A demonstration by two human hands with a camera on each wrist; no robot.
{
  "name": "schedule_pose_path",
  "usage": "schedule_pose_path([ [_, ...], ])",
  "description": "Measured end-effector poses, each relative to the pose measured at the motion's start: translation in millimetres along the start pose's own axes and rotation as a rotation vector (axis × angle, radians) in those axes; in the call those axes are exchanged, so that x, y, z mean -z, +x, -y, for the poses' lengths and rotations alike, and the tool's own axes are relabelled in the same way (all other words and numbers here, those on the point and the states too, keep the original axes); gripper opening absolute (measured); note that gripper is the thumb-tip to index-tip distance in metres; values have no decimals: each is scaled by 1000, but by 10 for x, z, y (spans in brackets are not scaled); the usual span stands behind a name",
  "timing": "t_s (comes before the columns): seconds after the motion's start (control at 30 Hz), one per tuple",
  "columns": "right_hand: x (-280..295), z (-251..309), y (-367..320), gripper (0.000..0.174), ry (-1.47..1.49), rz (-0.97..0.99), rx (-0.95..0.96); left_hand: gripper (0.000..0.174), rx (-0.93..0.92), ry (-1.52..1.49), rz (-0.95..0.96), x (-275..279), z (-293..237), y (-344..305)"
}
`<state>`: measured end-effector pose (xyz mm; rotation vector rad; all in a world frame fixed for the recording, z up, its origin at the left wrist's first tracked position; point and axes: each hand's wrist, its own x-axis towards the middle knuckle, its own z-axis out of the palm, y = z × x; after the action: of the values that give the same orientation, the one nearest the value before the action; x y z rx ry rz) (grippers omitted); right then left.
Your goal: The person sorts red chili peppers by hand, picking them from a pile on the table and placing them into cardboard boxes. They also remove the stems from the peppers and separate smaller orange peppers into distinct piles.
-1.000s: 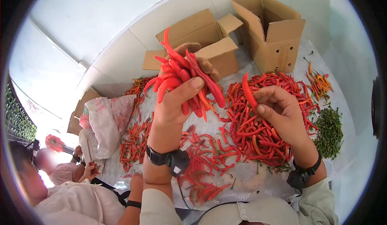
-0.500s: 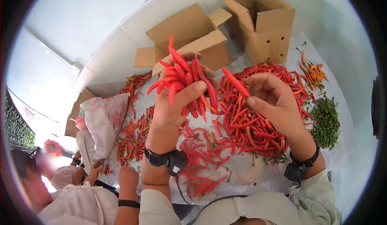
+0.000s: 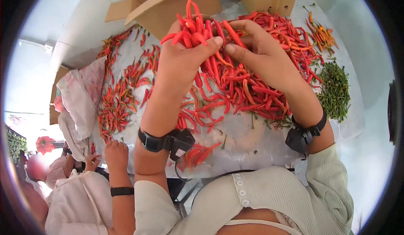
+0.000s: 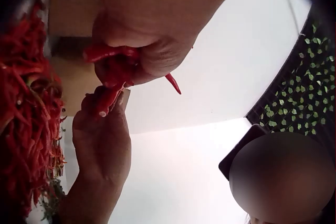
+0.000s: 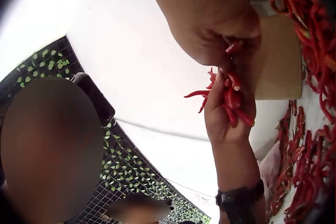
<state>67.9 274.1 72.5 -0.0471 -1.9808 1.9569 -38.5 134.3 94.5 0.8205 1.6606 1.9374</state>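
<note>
My left hand (image 3: pixel 179 64) grips a bunch of red chili peppers (image 3: pixel 188 36), their tips fanning out above the thumb. Between thumb and fingers of my right hand (image 3: pixel 269 60) is a single red chili pepper (image 3: pixel 234 33), tilted, right beside the bunch. Both hands are raised over a large pile of red chili peppers (image 3: pixel 254 92) on the plastic-covered table. In the left wrist view, the cut end of a chili pepper (image 4: pixel 103 112) shows at the right hand's fingers. The right wrist view shows several chili peppers (image 5: pixel 231 98) lying along the left palm.
Cardboard boxes (image 3: pixel 176 14) stand at the back. Green stems (image 3: pixel 334 91) and orange chili peppers (image 3: pixel 322 35) lie at the right. Looser chili peppers (image 3: pixel 113 108) and a pale sack (image 3: pixel 80 92) are at the left. Another person's hand (image 3: pixel 116 154) is at the left edge.
My right hand has brought its chili pepper leftward, up to the bunch in my left hand. The head view has tilted downward. The other person's arm has shifted.
</note>
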Motion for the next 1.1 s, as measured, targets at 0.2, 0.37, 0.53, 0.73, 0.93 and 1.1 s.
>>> schedule_pose_path([
  [0.2,10,-60,57,36,-533,-119,137,39,-25,88,-79,254,-13,-106],
  [0.37,121,-304,62,19,-1584,-318,357,38,-131,95,-255,636,-167,-153],
  [0.53,-391,-435,134,21,-1254,69,441,32,-401,232,-447,781,-590,-32],
  [0.73,-449,-753,9,27,-1309,366,398,35,-986,724,-641,1040,-1171,391],
  [0.93,-233,-292,-84,17,-1104,348,299,31,-946,706,-449,1111,-1254,1134],
  [1.1,89,-463,48,8,-1378,155,414,32,-1243,1059,-315,1012,-937,1769],
])
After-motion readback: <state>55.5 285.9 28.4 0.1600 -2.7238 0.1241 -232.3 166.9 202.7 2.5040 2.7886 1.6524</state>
